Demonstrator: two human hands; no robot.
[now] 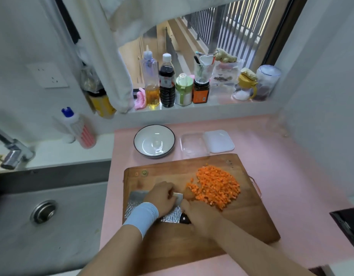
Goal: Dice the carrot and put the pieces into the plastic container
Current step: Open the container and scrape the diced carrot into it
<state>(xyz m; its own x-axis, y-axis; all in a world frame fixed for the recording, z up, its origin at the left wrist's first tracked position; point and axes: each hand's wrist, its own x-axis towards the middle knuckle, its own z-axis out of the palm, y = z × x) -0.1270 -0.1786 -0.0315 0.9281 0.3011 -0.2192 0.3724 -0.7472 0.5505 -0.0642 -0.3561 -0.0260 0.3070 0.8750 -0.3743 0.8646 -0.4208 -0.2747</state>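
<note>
Looking down, head view: the only view supplied; all entries below are taken from it.
Carrot pieces (216, 188): small orange cubes heaped on the right half of the cutting board (241, 226); no whole carrot is seen.
Handling, judged: light, firm, loose and probably damp. The cubes are likely to roll and scatter, and are too many to pinch singly. They are better gathered and carried on the flat of the blade, or swept off the board edge.
Knife (133, 204): broad hammered blade lying low across the near left of the board, with a dark handle toward the person.
Right hand (200, 212): grip closed around the knife handle.
Left hand (162, 198): set on top of the blade with fingers bent; whether it clasps or only presses cannot be told.
Carrot relative to grip: the heap's near-left edge is just beside both hands and the blade; the bulk lies further right and away.
Plastic container (192, 145): clear, uncovered, on the pink counter (281, 156) just behind the board; no carrot is seen in it. Its lid (219, 141) sits beside it on the right.
Risk, judged: cubes may spill onto the counter in transfer.
</note>
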